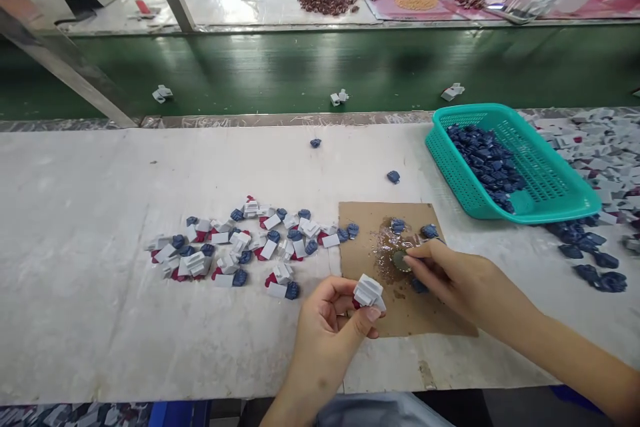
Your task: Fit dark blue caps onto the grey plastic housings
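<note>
The left hand point(333, 327) comes up from the lower edge with its palm turned toward the person, fingers curled and thumb pressed across their tips in a closed pinch. The right hand point(450, 277) lies just beyond it to the right, bare forearm stretched out, palm down, thumb and forefinger pinched together.

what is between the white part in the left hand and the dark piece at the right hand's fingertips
Nothing visible. The left hand holds the white part close beside the right hand, which pinches the dark piece on the cardboard. Only bare cardboard shows in the gap.
</note>
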`<move>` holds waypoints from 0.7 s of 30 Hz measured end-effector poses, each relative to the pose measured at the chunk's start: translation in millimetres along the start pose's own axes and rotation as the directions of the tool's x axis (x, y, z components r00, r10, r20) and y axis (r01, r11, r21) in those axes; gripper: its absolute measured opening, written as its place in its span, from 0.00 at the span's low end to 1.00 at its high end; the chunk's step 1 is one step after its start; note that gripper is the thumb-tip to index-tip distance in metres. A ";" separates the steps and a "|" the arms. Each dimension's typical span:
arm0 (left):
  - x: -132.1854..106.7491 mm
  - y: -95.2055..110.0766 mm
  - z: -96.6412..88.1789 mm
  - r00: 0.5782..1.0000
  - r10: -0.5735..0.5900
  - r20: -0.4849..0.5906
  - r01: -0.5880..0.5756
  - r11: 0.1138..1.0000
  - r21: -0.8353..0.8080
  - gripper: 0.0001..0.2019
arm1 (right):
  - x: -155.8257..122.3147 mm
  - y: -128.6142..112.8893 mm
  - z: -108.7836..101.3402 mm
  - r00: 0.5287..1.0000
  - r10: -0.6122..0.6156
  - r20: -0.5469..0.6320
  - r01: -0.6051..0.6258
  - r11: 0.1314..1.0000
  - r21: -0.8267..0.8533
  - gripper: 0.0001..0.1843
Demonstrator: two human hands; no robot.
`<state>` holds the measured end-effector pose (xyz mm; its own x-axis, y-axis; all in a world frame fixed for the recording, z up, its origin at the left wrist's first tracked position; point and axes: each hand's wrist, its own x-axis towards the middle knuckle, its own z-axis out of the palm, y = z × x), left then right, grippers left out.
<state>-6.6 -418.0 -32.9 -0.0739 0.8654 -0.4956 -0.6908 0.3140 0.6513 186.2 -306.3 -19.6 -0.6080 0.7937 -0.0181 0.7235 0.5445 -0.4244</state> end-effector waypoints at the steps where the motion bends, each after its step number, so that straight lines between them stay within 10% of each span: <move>1: -0.7 2.3 1.5 1.000 -0.008 -0.008 0.008 1.000 -0.007 0.16 | 2.0 1.5 -0.8 0.999 -0.042 0.008 0.042 0.999 -0.024 0.19; 9: -8.5 13.4 16.3 0.984 -0.010 -0.175 -0.002 0.998 -0.067 0.15 | 21.6 -3.8 -17.2 0.962 -0.248 0.115 0.252 0.968 -0.020 0.11; 21: -17.6 15.5 24.4 0.986 -0.009 -0.168 -0.020 0.985 -0.170 0.15 | 5.9 -60.1 -36.3 0.967 -0.057 0.248 -0.102 0.806 0.583 0.16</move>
<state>1.5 -418.9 -0.1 -0.1873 0.7845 -0.5912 -0.8013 0.2261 0.5538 151.0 -324.5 38.7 -0.7100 0.6697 -0.2176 0.4546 0.2000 -0.8679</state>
